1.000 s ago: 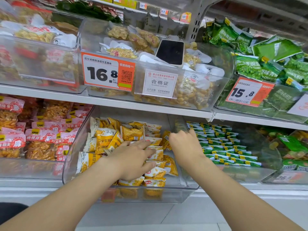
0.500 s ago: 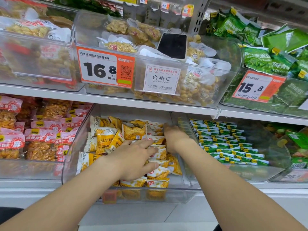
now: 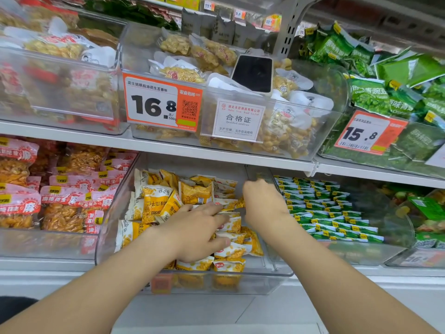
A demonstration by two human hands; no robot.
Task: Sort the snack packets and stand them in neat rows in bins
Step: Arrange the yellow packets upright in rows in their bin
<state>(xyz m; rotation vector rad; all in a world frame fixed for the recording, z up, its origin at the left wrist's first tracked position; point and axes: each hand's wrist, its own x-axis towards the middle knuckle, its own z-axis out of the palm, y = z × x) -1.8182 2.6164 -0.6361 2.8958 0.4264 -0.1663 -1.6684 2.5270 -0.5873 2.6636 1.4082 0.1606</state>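
Both forearms [image 3: 108, 285] bare up to frame edge; left grip [image 3: 197, 232], right grip [image 3: 262, 203] bare, nails short; dark garment [image 3: 14, 307] low left.

Bright, even shop light falls from overhead and casts no hard shadows. Only a soft shade lies under the upper shelf [image 3: 72, 133], toward the back of the lower bin [image 3: 216, 285]. A pale sheen washes over the clear bin fronts, thickest on the upper left bin [image 3: 60, 92], whose contents look smeared. The orange price tag [image 3: 154, 104] in the middle reads sharp. Toward the right edge the green pea packets [image 3: 375, 92] blur, and the shelf lines bow with wide-angle distortion.
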